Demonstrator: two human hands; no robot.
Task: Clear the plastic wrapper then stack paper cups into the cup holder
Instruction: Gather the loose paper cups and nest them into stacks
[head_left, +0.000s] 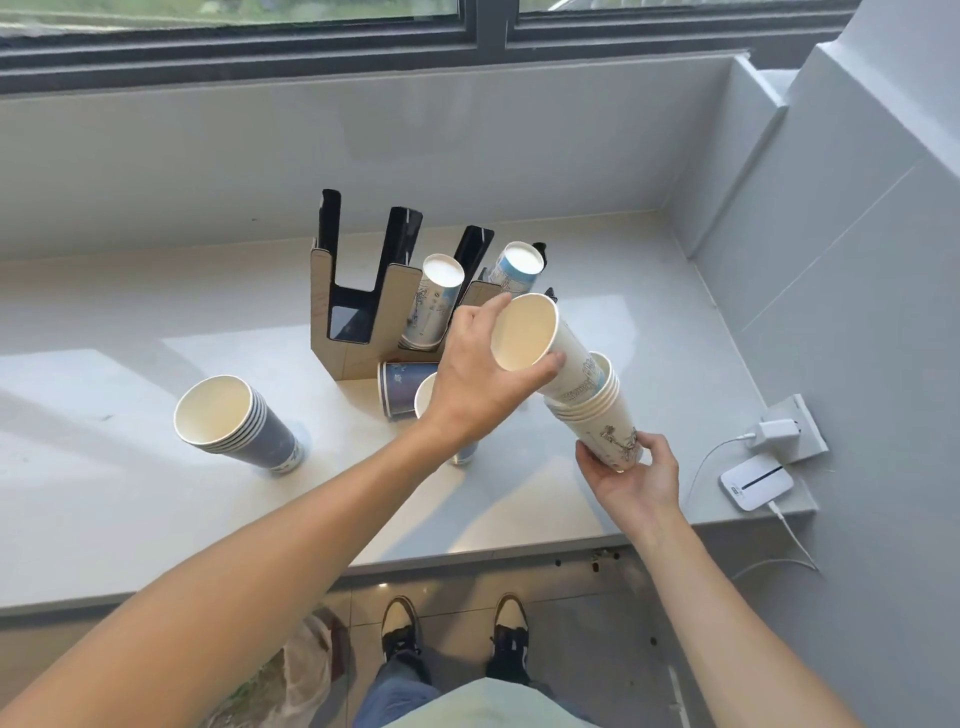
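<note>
Two hands, left hand (480, 376) gripping smooth tapered paper cup (540, 343), right hand (631, 475) cradling nested stack (597, 410)

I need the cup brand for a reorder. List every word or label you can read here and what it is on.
No text is readable.
White cups in the hands: printed drawings, lettering too blurred.
Cups in the holder: print too small.
White device: small mark, unreadable.
</note>
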